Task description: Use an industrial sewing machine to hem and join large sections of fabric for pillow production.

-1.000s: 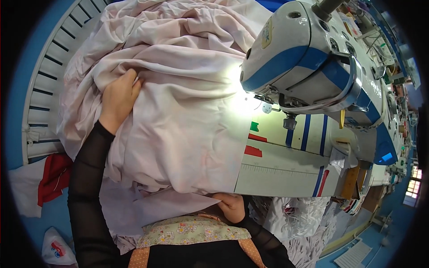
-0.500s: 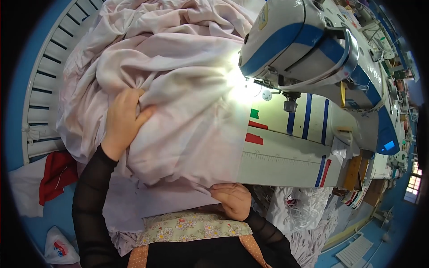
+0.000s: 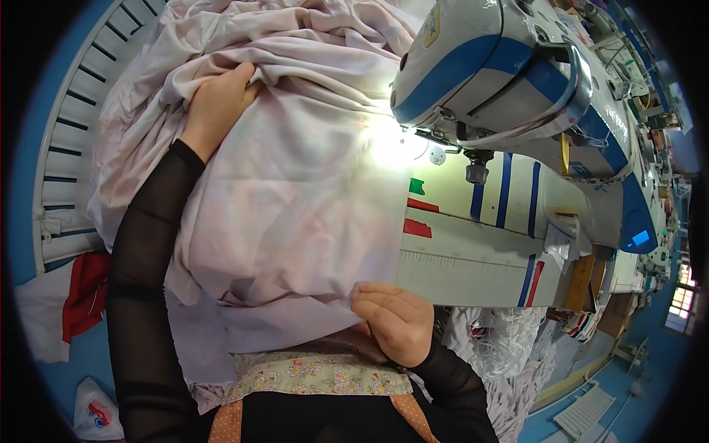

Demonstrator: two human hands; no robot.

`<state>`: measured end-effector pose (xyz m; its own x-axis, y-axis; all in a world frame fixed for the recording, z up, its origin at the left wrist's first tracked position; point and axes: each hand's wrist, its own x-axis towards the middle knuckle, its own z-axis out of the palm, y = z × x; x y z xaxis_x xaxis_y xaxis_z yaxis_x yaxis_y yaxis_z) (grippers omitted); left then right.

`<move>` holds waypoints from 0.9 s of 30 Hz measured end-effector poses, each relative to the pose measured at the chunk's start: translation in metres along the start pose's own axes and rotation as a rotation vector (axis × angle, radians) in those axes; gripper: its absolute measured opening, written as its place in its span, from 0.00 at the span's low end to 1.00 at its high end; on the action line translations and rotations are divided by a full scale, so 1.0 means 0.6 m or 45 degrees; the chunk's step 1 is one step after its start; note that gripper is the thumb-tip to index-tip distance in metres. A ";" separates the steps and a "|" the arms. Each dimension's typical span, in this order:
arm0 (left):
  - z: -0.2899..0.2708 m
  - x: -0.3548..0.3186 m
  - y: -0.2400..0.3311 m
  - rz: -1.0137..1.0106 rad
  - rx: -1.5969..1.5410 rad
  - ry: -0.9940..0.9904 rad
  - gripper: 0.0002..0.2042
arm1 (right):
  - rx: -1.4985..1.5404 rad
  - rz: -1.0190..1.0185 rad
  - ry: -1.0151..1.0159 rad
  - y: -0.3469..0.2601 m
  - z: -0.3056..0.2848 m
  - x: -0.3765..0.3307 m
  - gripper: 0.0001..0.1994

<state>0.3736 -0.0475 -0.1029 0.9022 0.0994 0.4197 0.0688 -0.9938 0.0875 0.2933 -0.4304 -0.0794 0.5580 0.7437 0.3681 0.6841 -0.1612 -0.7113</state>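
A large pale pink fabric (image 3: 295, 192) covers the left of the work surface in heaped folds, and its right edge runs under the sewing machine (image 3: 473, 81). My left hand (image 3: 219, 111) grips a bunched fold of it toward the far side. At the near edge, my right hand (image 3: 395, 321) pinches the fabric's corner between thumb and fingers, close to my body. Bright light from the machine head washes out the cloth around the needle, so the needle itself is hidden.
Right of the fabric lies the machine bed (image 3: 465, 273) with a printed ruler and coloured tape marks. A white slatted rack (image 3: 70, 140) borders the left. White fabric strips (image 3: 498, 343) hang below the bed. Red and white cloth (image 3: 87, 295) and a plastic bag (image 3: 96, 410) lie lower left.
My left hand has moved away from me with the fabric, drawing it flatter between my hands. My right hand has lifted the near corner slightly and turned.
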 end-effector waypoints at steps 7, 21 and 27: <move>0.054 0.066 -0.041 -0.048 0.060 0.063 0.11 | -0.055 0.009 -0.051 0.031 -0.022 0.053 0.12; 0.119 0.168 -0.137 -0.111 -0.185 0.142 0.09 | -0.165 0.024 -0.136 0.094 -0.045 0.138 0.09; -0.033 0.101 -0.017 0.323 -0.284 0.183 0.12 | -0.146 0.001 -0.104 0.103 -0.043 0.144 0.09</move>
<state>0.4190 -0.0306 -0.0607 0.8085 -0.1273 0.5746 -0.2586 -0.9539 0.1524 0.3961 -0.3930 -0.0760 0.5217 0.7932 0.3142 0.7354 -0.2315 -0.6369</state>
